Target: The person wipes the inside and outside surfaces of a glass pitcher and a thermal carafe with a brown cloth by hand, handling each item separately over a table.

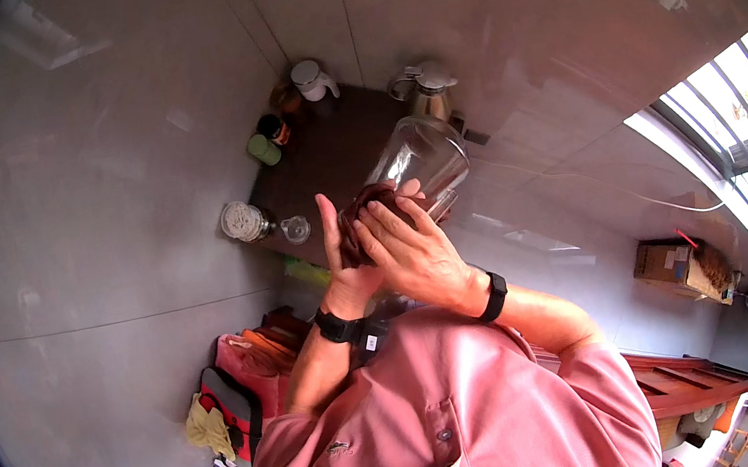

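Observation:
A dark brown cloth (369, 198) is pressed between my two hands above the table. My left hand (343, 267) is under it, thumb pointing up along its left side. Fingertips show past the cloth's far edge. My right hand (414, 256) lies over the cloth with its fingers stretched across it. Just beyond them is a large clear glass vessel (431, 156), which looks tilted. Its near part is hidden by my hands and the cloth, and I cannot tell whether they touch it. A small glass lid (296, 229) rests on the table's left edge.
On the dark brown table (332, 145) stand a lidded jar (245, 222), a green canister (264, 150), a dark jar (273, 130), a white pitcher (313, 81) and a metal thermos jug (432, 90). Walls close in behind. A cardboard box (661, 263) is at right.

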### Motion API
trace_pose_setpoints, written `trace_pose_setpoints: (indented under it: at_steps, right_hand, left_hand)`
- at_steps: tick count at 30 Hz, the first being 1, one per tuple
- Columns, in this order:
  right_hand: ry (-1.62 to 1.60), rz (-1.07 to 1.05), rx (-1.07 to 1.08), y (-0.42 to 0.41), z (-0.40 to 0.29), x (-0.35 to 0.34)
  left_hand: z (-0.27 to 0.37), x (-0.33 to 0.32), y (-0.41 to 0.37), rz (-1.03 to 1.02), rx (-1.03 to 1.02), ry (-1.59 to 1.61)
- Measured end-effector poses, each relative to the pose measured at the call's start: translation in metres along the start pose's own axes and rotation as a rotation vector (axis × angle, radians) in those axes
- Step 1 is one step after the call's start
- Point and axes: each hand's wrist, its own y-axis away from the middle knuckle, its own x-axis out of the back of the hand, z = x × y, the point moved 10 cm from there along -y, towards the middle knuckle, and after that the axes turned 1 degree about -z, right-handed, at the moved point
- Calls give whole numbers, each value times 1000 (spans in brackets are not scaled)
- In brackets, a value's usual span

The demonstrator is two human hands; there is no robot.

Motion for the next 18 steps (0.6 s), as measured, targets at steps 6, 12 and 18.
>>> trace_pose_setpoints:
  at_steps: [6, 12, 18]
  right_hand:
    - [-334, 96, 84, 18, 10, 9]
    - [-973, 404, -556, 63, 87, 53]
    - [-1382, 665, -1236, 129, 183, -6]
  left_hand:
    - [-13, 26, 2, 149, 21, 30]
    - [-3, 52, 10, 291, 7, 28]
    - [16, 38, 4, 231, -96, 56]
